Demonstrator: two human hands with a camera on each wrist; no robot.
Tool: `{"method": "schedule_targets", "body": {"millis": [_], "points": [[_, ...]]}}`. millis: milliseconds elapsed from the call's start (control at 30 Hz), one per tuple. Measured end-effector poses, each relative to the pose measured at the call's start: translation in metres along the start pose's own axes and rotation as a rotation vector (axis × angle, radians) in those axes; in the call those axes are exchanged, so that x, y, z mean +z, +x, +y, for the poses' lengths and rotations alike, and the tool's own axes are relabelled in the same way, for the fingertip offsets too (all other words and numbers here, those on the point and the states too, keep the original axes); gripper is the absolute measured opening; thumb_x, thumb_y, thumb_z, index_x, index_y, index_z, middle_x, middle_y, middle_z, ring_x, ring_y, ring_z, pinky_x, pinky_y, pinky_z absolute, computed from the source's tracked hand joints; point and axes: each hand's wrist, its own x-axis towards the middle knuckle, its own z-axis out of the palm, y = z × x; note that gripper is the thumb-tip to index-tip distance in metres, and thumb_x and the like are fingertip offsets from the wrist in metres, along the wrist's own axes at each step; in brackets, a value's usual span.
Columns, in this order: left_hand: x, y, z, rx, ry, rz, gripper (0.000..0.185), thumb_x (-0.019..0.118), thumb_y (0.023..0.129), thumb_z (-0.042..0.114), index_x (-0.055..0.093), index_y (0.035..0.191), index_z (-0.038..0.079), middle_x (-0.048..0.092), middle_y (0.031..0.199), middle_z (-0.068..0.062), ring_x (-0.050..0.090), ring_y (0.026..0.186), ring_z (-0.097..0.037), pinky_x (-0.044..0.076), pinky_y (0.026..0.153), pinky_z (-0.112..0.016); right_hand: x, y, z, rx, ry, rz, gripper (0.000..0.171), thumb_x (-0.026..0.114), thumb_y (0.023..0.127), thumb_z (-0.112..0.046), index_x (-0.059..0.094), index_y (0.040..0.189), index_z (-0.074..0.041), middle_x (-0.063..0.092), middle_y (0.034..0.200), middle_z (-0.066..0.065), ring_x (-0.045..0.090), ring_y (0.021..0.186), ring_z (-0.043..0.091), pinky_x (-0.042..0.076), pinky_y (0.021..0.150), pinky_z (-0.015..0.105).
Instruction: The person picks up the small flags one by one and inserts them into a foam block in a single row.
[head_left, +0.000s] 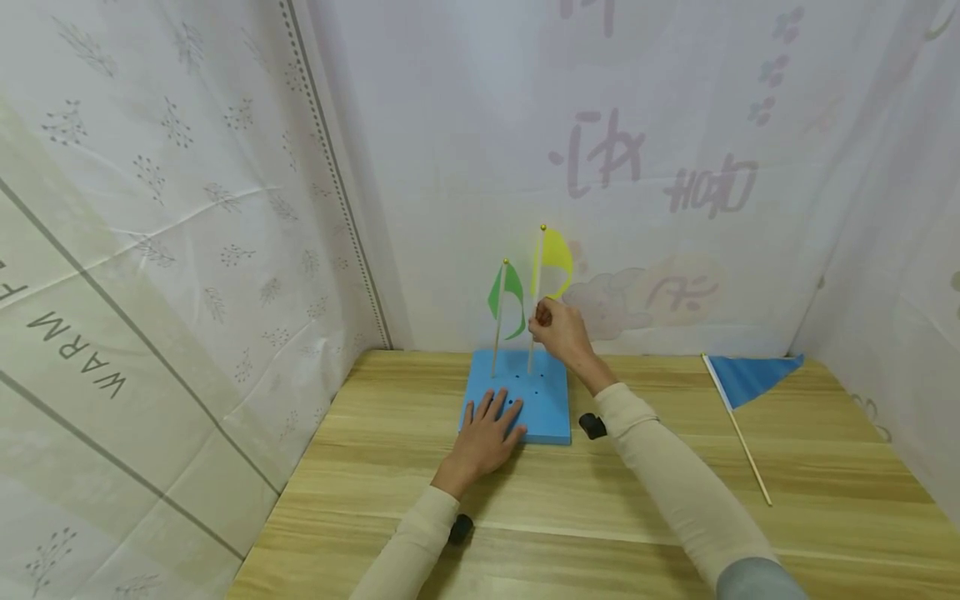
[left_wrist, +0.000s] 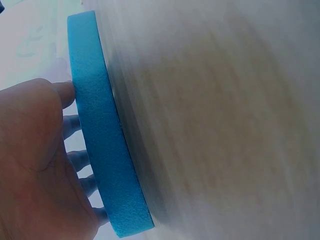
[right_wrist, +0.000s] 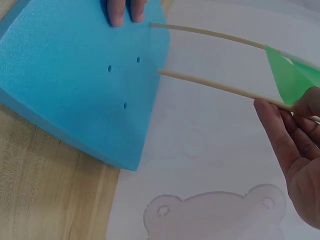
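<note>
In the left wrist view the worktop (left_wrist: 225, 125) is smeared by blur, and the left hand (left_wrist: 35, 165) is cut off by the frame edge. In the right wrist view the right hand (right_wrist: 295, 150) is cropped, and the yellow flag is hidden.

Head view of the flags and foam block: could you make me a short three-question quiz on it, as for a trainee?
1. True or false: the left hand lies flat on the square blue foam block.
2. Which stick does the right hand pinch? A) green paper flag B) yellow paper flag C) blue flag
3. Fill in: the blue triangular flag on a wooden stick lies on the light wooden ____.

Key: 1 true; 2 B; 3 table.
</note>
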Motion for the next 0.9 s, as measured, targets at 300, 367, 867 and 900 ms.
{"method": "schedule_targets", "body": {"millis": [300, 367, 867, 900], "points": [[-0.001, -0.001, 0.0, 0.013, -0.022, 0.003, 0.059, 0.044, 0.115, 0.045, 0.039, 0.167, 0.019, 0.026, 0.177, -0.015, 0.021, 0.164, -0.042, 0.019, 0.13, -0.07, 0.014, 0.002, 0.004, -0.026, -0.022, 0.006, 0.01, 0.065, 0.103, -0.01, 0.067, 0.096, -0.004, 0.077, 0.096, 0.018, 0.08, 0.083, 0.028, 0.064, 0.068, 0.035], [-0.001, -0.001, 0.0, 0.012, -0.019, -0.002, 0.059, 0.044, 0.115, 0.046, 0.038, 0.168, 0.02, 0.026, 0.177, -0.015, 0.021, 0.164, -0.042, 0.019, 0.13, -0.07, 0.017, 0.002, 0.005, -0.02, -0.014, 0.007, 0.009, 0.066, 0.103, -0.01, 0.067, 0.097, -0.004, 0.077, 0.097, 0.018, 0.08, 0.084, 0.028, 0.065, 0.07, 0.037], [-0.002, -0.002, 0.001, 0.016, -0.015, 0.019, 0.058, 0.046, 0.114, 0.044, 0.042, 0.166, 0.019, 0.031, 0.175, -0.015, 0.026, 0.163, -0.042, 0.023, 0.129, -0.069, 0.034, -0.002, 0.015, -0.022, -0.066, 0.03, 0.006, 0.064, 0.103, -0.008, 0.069, 0.099, -0.006, 0.075, 0.095, 0.014, 0.075, 0.09, 0.029, 0.063, 0.079, 0.044], [-0.002, -0.002, 0.001, 0.013, -0.016, 0.016, 0.058, 0.045, 0.114, 0.045, 0.042, 0.166, 0.019, 0.03, 0.175, -0.014, 0.026, 0.163, -0.042, 0.023, 0.129, -0.069, 0.035, -0.003, 0.016, -0.027, -0.071, 0.029, 0.006, 0.064, 0.103, -0.008, 0.069, 0.099, -0.006, 0.075, 0.095, 0.014, 0.074, 0.091, 0.03, 0.063, 0.08, 0.044]]}}
